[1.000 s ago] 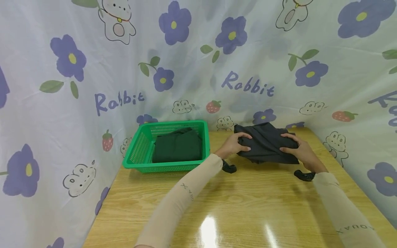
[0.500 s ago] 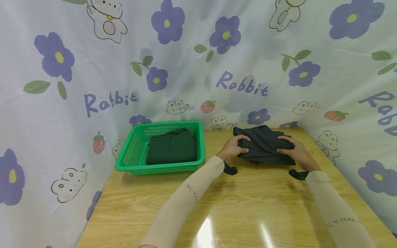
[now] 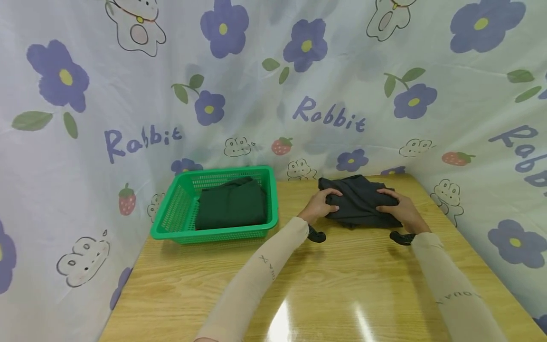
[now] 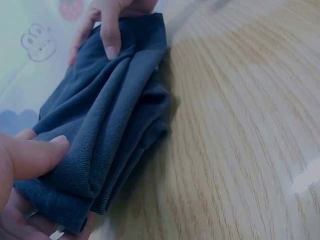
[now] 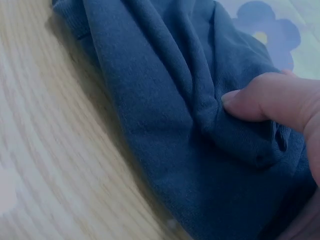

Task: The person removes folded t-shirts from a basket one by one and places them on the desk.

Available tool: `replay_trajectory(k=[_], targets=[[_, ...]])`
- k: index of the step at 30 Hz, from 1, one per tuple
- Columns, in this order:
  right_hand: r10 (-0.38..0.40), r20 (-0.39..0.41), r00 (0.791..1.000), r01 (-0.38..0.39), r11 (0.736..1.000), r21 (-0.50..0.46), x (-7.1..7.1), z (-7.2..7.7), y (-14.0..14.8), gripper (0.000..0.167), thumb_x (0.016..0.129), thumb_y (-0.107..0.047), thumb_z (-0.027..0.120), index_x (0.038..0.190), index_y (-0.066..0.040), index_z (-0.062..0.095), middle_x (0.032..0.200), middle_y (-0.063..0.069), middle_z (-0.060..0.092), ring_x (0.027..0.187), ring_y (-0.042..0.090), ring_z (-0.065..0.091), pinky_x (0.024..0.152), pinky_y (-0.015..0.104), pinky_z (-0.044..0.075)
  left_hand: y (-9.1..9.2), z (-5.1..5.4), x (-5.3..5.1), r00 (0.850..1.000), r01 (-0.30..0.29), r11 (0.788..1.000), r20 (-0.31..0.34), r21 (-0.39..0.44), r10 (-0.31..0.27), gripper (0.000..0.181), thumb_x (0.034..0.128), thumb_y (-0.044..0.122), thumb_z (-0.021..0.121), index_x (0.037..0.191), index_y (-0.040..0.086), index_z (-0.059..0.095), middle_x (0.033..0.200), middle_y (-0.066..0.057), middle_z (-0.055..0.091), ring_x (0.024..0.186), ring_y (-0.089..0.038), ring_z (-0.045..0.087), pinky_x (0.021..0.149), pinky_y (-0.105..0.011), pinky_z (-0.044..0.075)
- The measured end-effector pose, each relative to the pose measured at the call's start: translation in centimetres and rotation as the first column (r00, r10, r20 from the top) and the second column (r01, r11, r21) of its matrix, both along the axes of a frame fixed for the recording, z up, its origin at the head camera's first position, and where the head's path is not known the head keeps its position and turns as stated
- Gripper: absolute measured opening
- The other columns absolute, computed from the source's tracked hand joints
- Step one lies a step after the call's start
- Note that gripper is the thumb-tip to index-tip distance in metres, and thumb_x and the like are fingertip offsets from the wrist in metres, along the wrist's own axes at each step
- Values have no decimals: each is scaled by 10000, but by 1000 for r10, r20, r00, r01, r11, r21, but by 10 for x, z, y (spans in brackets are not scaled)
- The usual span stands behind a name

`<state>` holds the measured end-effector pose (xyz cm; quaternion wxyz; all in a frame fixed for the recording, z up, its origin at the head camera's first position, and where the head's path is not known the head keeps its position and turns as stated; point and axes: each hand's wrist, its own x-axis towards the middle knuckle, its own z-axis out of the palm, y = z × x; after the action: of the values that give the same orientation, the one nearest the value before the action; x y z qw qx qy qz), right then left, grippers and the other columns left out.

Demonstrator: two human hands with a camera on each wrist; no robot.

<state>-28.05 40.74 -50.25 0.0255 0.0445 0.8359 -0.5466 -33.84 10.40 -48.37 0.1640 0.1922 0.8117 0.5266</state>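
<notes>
Little changes from the earlier head views: the dark cloth [image 3: 359, 202] now sits slightly lower against the table's far edge, and the left hand [image 3: 319, 205] and right hand [image 3: 399, 209] are a touch closer together. I take this as settling and gathering the bundle in place rather than carrying it off. It is at the far right of the table [image 3: 333, 285], to the right of the green basket [image 3: 213, 232] and apart from it; whether it rests fully on the wood is unclear. Both arms reach far, hands facing each other across the bundle. Each grip is only partly closed, with the fabric's thickness between the digits: the left thumb lies on top, fingers curling under the left end; the right thumb presses the right end, its fingers mostly hidden.
</notes>
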Motion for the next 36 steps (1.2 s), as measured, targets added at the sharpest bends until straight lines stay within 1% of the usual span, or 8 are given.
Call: replay_trajectory(k=[4,9,17,23,28,32,34,36], targets=[[-13,-4,1000,13,1000,13,-6,-4,0,717,943,-201,787,1573,-228,446,1705,176,64,1515,491,165,1145,673,266,0,-4,-2,1000,-11,1000,19,20,11,398,972,62,724,1315,259,679,1612,-80,386,1409,-338,452,1017,-447,498],[-25,-3,1000,25,999,48,-11,-9,-3,715,938,-223,792,1569,-222,456,1700,195,93,1504,501,194,1139,673,280,-1,-9,-5,999,-32,999,31,31,31,413,985,47,701,1340,255,664,1605,-93,393,1413,-341,451,986,-436,521],[-36,14,999,34,996,80,-12,-15,-5,726,949,-224,779,1584,-185,429,1690,235,106,1494,522,199,1142,681,263,1,-14,-8,997,-50,998,57,39,48,436,1009,28,656,1386,245,626,1612,-114,379,1446,-328,417,995,-427,517],[-34,22,999,32,996,84,-10,-14,-5,736,967,-215,756,1603,-158,389,1689,252,72,1488,545,180,1137,694,255,-1,-19,-7,998,-36,999,43,32,35,451,1014,41,655,1427,210,592,1602,-133,391,1440,-337,420,956,-414,527],[-30,38,999,25,993,116,-8,-8,-9,737,990,-210,725,1616,-126,347,1677,287,62,1474,570,176,1122,714,256,-6,-23,-9,999,-31,999,40,7,31,459,998,68,688,1426,203,591,1565,-126,432,1396,-329,459,946,-410,525],[-31,52,998,24,990,142,-8,-5,-9,738,997,-210,712,1620,-110,329,1668,310,53,1466,583,175,1115,720,259,-8,-23,-12,999,-27,999,30,-24,28,453,978,61,716,1396,198,607,1555,-121,444,1351,-319,498,932,-395,524],[-32,49,998,24,988,150,-7,-5,-8,740,995,-215,713,1616,-92,329,1664,320,54,1463,588,175,1112,721,262,-9,-21,-12,999,-24,999,25,-34,25,449,965,42,726,1378,178,616,1556,-124,443,1316,-310,519,889,-376,524],[-42,30,999,37,987,157,-6,-5,-8,753,991,-214,721,1613,-70,322,1653,341,64,1462,587,179,1109,711,281,-11,-19,-12,1000,-27,998,15,-48,27,444,954,23,734,1365,151,624,1545,-132,455,1215,-281,562,817,-349,515]])
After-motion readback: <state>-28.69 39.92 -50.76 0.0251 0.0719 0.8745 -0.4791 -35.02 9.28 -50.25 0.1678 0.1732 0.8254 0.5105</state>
